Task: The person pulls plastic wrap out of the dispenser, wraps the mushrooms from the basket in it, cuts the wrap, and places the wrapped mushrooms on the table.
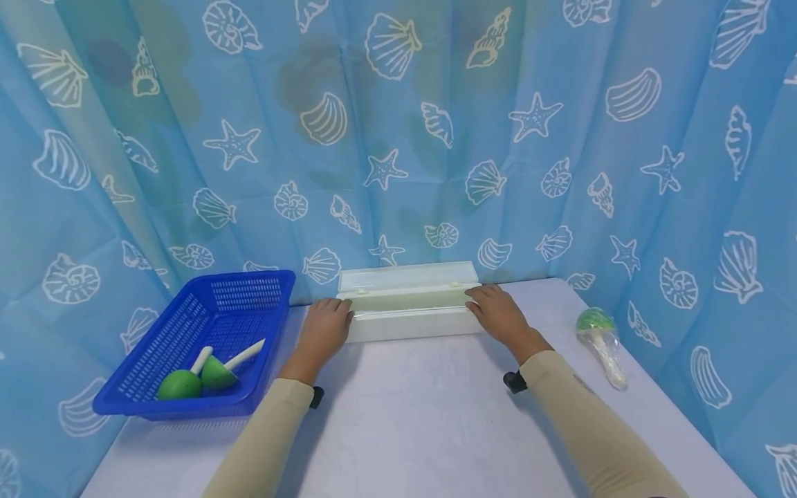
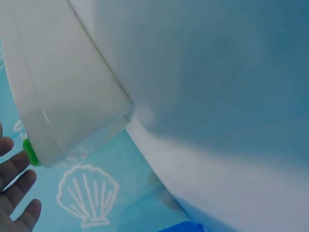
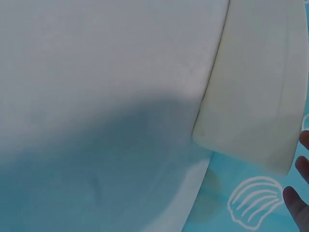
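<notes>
A long white box [image 1: 414,324] lies at the back of the table, its hinged lid [image 1: 407,275] raised behind it. My left hand [image 1: 325,328] touches the box's left end. In the left wrist view its fingers [image 2: 19,166] are spread at the box corner, one against a small green piece [image 2: 31,152]. At the opposite end, my right hand [image 1: 498,315] has its fingertips on the box's rim. The right wrist view has its fingers [image 3: 297,203] apart, beside the box's end. The thumbs are hidden in both wrist views.
On the left stands a blue plastic basket [image 1: 140,346] containing two green-headed sticks [image 1: 180,384] with white handles. A similar green-and-white stick [image 1: 600,339], wrapped in clear plastic, lies near the table's right edge. A blue shell-patterned curtain [image 1: 436,173] hangs around the table [image 1: 423,422].
</notes>
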### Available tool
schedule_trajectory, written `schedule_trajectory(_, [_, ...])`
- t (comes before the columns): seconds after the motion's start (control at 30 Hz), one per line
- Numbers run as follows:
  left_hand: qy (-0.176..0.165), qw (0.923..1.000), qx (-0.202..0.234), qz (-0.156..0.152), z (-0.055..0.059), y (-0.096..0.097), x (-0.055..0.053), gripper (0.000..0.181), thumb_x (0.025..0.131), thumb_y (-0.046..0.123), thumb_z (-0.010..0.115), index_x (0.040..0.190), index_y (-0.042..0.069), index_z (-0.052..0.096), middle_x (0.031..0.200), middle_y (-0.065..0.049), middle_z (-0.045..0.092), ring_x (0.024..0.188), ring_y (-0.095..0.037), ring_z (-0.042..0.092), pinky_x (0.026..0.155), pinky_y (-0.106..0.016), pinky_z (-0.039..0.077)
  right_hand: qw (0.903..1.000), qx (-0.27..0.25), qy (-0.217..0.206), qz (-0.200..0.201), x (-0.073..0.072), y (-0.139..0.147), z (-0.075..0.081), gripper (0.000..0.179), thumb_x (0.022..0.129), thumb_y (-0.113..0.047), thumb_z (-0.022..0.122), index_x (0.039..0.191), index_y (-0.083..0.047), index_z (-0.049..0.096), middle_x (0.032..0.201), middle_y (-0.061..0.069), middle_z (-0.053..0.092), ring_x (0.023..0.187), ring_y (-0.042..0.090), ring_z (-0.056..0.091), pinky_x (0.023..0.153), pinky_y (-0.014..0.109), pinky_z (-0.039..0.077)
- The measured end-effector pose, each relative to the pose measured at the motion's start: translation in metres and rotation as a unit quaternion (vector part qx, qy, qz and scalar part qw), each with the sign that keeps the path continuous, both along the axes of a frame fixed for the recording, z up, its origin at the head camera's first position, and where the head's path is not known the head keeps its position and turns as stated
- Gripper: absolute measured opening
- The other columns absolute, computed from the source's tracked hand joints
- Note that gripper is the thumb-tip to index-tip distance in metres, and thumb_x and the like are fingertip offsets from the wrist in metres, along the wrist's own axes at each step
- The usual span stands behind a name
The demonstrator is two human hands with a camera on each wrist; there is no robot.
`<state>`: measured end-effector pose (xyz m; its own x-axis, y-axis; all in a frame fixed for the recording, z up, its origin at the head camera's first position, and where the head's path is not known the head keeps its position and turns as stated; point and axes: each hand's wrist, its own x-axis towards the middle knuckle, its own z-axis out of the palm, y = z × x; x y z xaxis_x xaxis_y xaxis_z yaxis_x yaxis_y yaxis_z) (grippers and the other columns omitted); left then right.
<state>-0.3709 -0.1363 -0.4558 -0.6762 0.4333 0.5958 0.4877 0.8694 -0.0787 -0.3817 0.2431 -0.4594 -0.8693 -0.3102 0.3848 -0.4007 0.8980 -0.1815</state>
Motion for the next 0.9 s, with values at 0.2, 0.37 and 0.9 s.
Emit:
schedule_trajectory(0.2, [-0.048,0.9951,-0.087,0.004,0.008,0.009,-0.011,0.025,0.099,0.013,0.055,0.120,0.002,0.062,0.111,-0.012,0.066,0.109,-0.031,0.057,0.097,-0.047,0.042,0.9995,0.013,0.006,0.028,-0.007,-0.006,0.003,0.031,0.098,-0.019,0.059,0.125,-0.005,0.063,0.115,0.011,0.067,0.111,0.030,0.058,0.097,0.047,0.043])
schedule_trajectory(0.37, [-0.092,0.9867,-0.134,0.008,0.004,0.011,-0.017,0.028,0.098,0.006,0.054,0.125,0.002,0.059,0.117,-0.012,0.065,0.112,-0.030,0.056,0.099,-0.046,0.040,0.9994,-0.013,-0.006,0.033,-0.010,-0.011,0.004,0.026,0.096,-0.012,0.061,0.121,-0.005,0.066,0.108,0.011,0.070,0.100,0.029,0.063,0.090,0.045,0.048])
schedule_trajectory(0.9, [-0.123,0.9811,-0.150,0.001,0.005,0.020,-0.032,0.028,0.097,0.001,0.055,0.124,0.005,0.058,0.115,-0.013,0.061,0.108,-0.030,0.059,0.091,-0.046,0.047,0.9948,-0.015,-0.100,-0.011,-0.019,-0.021,0.004,0.033,0.103,-0.009,0.042,0.134,-0.006,0.054,0.133,0.017,0.055,0.123,0.037,0.051,0.103,0.048,0.039])
